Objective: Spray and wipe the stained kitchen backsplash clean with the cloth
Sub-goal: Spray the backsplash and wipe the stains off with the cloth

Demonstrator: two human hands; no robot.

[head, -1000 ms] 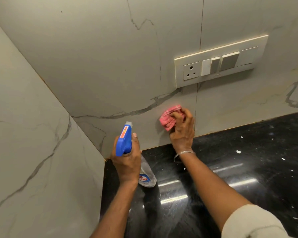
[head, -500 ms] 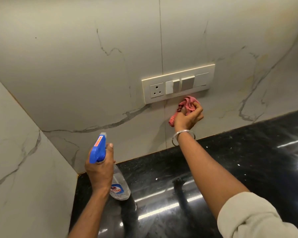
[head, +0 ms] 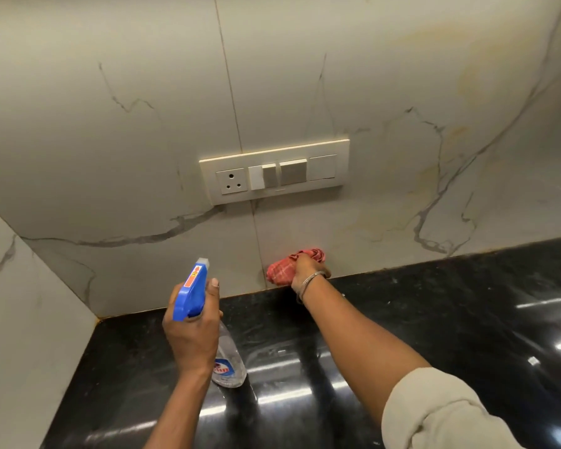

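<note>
Cloth (head: 280, 272) clenched in the right hand (head: 309, 273) should press firmly along the backsplash (head: 370, 222) base, in overlapping strokes — left hand (head: 191, 333) grips the spray bottle (head: 192, 288).

1. A cream switch plate (head: 274, 172) is fixed well above the counter, its right end a little higher.
2. A three-pin socket (head: 231, 185) fills the plate's left end.
3. Grey and white switches (head: 292, 172) sit just beside the socket, to its right.
4. The counter (head: 450, 319) is glossy black stone, speckled, with bright streaks of reflected light.
5. A pale, grey-veined side wall (head: 30, 319) meets the counter at the left corner.
</note>
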